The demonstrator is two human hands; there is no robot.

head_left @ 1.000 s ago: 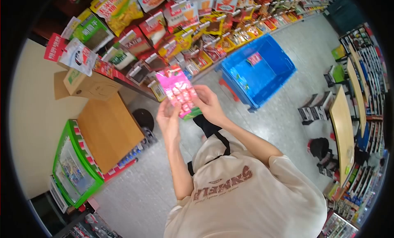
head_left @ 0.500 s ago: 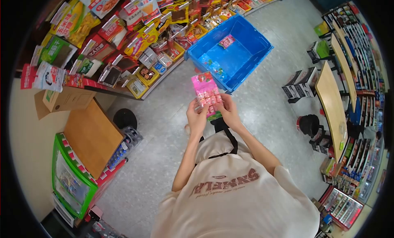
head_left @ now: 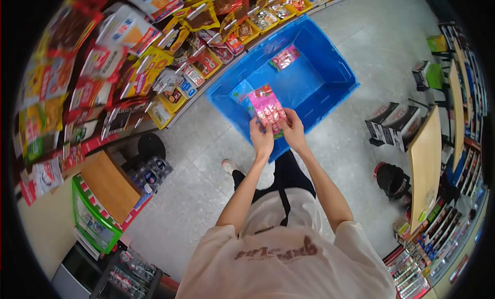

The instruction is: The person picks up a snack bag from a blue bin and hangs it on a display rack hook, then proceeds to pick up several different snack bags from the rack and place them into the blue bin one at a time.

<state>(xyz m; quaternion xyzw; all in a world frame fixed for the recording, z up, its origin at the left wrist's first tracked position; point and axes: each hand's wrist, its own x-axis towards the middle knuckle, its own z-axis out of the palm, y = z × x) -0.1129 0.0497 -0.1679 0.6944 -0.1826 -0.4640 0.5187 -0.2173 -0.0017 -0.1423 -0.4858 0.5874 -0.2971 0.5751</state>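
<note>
A pink candy packet (head_left: 268, 109) with red-and-white wrapped pieces showing is gripped by its lower edge in both my hands. My left hand (head_left: 262, 137) closes on its left corner, and my right hand (head_left: 292, 130) on the right one. The packet is above the near part of a blue plastic crate (head_left: 330, 100). Inside the crate, a similar pink packet (head_left: 284, 57) lies near the far wall. A light-blue packet (head_left: 241, 91) rests at the crate's left side, partly hidden behind the held packet.
Shelves of hanging snack bags (head_left: 147, 72) and yellow trays (head_left: 161, 112) run along the left and back. A wooden-topped, green-framed cabinet (head_left: 111, 188) stands at lower left. On the right are wooden tabletops (head_left: 427, 165), black-and-white boxes (head_left: 394, 125) and goods shelves.
Both hands have moved forward with the pink packet, from beside the crate to over its near part. The view has shifted, and the crate looks larger and closer.
</note>
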